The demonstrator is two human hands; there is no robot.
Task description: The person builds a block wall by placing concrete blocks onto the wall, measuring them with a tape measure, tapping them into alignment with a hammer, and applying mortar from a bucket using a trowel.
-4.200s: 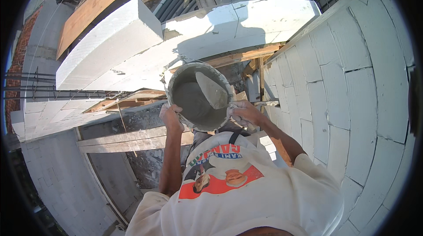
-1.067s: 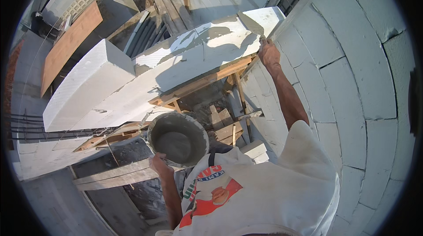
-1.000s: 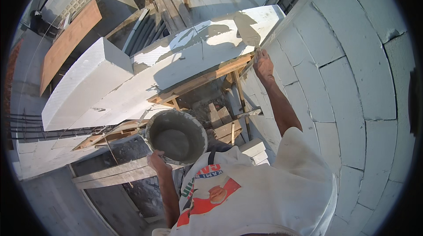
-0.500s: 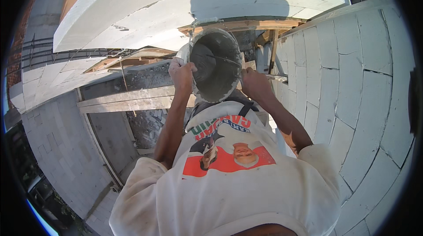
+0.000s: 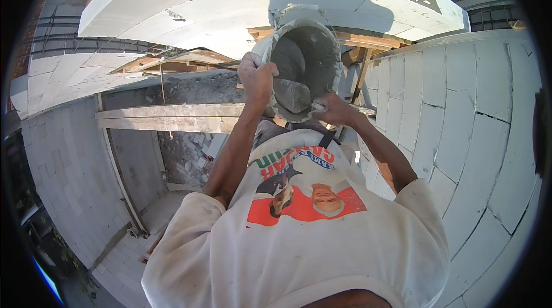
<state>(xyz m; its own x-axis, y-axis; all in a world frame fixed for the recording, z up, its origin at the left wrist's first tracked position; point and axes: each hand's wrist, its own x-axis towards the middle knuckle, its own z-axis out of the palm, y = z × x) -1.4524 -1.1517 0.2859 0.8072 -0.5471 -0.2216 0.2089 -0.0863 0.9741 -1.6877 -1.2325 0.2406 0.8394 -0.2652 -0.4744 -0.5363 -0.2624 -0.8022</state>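
A mortar-crusted bucket is held up in front of my chest, tipped so that its mouth faces me. My left hand is closed on the left side of its rim. Grey wet mortar lies inside. My right hand grips a trowel at the lower right of the rim. The trowel's grey blade reaches across the lower part of the bucket's mouth, its flat face showing. Most of the handle is hidden by my fingers.
Beyond the bucket runs a white block ledge with grey mortar on top. A block wall rises on the right. Wooden planks span the left above a rubble-strewn lower floor. Rebar shows at far left.
The bucket and both hands have shifted right and slightly up in view. Turned from edge-on, the trowel blade now shows its flat face lower in the bucket, and my right hand is closer to the rim.
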